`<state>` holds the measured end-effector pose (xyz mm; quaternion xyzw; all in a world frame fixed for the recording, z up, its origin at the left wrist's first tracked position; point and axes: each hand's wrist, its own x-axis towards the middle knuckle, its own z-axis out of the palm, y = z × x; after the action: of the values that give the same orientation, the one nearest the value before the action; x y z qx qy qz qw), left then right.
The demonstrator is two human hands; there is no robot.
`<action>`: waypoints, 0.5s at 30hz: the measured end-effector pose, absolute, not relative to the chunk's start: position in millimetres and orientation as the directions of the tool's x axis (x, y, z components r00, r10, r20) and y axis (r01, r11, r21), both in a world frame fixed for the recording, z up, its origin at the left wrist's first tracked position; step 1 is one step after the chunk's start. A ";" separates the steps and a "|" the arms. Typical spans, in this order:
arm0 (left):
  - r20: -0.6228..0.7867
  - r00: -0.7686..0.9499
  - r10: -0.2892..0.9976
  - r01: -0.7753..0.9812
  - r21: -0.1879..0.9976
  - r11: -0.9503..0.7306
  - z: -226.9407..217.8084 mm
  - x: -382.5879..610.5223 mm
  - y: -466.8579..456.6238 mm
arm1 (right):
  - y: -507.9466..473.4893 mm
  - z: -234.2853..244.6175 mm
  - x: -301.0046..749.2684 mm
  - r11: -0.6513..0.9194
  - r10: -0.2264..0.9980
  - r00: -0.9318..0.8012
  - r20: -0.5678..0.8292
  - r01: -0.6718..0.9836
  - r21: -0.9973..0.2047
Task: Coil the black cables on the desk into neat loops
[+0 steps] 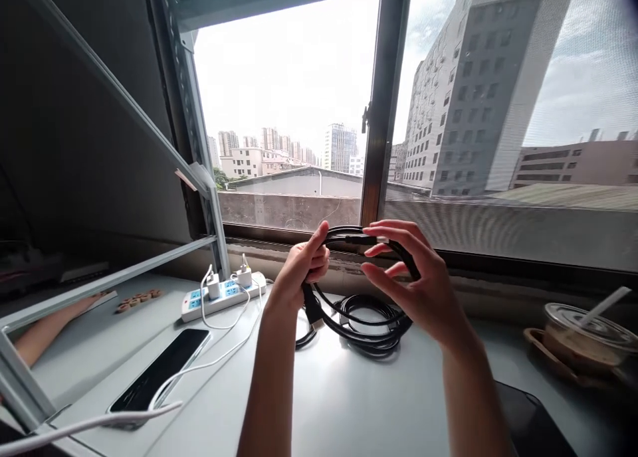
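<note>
A looped black cable [329, 304] is held up in front of me above the table. My left hand [304, 271] is closed around the left side of the loop, thumb pointing up. Just below that hand hangs a plug with a metal tip [316, 317]. My right hand [416, 271] curves loosely around the right side of the loop, thumb and fingers slightly apart. Its fingertips touch the top strands, where a second cable end [361, 240] lies. Behind the loop, another coiled black cable [376, 351] rests on the table, partly covered by the held one.
At left are a white power strip [224, 296] with chargers, a phone [162, 370] and a white cord [209, 364]. A metal frame [214, 218] stands there, another person's arm [54, 327] beyond it. A lidded cup [583, 337] and a dark flat device [531, 417] lie right.
</note>
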<state>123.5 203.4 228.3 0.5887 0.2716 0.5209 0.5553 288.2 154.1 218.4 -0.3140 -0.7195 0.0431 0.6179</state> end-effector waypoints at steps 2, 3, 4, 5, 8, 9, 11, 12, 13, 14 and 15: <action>0.310 0.347 0.885 -0.303 0.930 -0.207 228.5 126.9 201.8 | 154.0 218.5 290.3 0.783 0.493 -0.033 0.869 0.452 -0.427; 0.310 0.383 0.870 -0.321 0.928 -0.189 228.6 128.7 200.5 | 155.2 218.4 292.3 0.776 0.479 -0.013 0.878 0.473 -0.417; 0.311 0.422 0.852 -0.337 0.926 -0.171 228.8 130.6 199.0 | 157.4 217.9 295.0 0.768 0.465 0.012 0.885 0.492 -0.410; 0.313 0.458 0.832 -0.351 0.924 -0.154 229.0 132.8 197.3 | 160.5 216.9 298.4 0.762 0.451 0.038 0.891 0.503 -0.408; 0.324 0.539 0.777 -0.389 0.914 -0.111 228.6 141.1 192.7 | 174.9 210.3 311.8 0.752 0.435 0.148 0.888 0.484 -0.448; 0.325 0.565 0.759 -0.394 0.914 -0.098 227.8 144.4 192.0 | 181.1 206.8 316.9 0.743 0.441 0.193 0.877 0.469 -0.477; 0.323 0.612 0.722 -0.387 0.918 -0.083 224.5 151.1 192.8 | 194.4 198.7 327.1 0.715 0.469 0.272 0.840 0.441 -0.542; 0.317 0.624 0.715 -0.373 0.924 -0.084 221.8 154.2 194.7 | 201.1 194.6 331.9 0.699 0.485 0.300 0.821 0.432 -0.570; 0.305 0.623 0.720 -0.349 0.932 -0.093 218.4 156.8 197.9 | 207.6 190.6 336.3 0.683 0.498 0.321 0.805 0.428 -0.593; 0.290 0.614 0.734 -0.314 0.943 -0.109 214.1 159.0 202.4 | 214.0 186.7 340.5 0.669 0.502 0.340 0.795 0.431 -0.606; 0.271 0.598 0.754 -0.263 0.955 -0.135 209.0 160.7 208.2 | 220.0 182.9 344.3 0.655 0.494 0.365 0.789 0.440 -0.614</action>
<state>160.7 208.2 209.0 0.6355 0.1930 0.4045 0.6287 344.3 220.0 182.9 -0.4147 -0.5631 0.0187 0.7145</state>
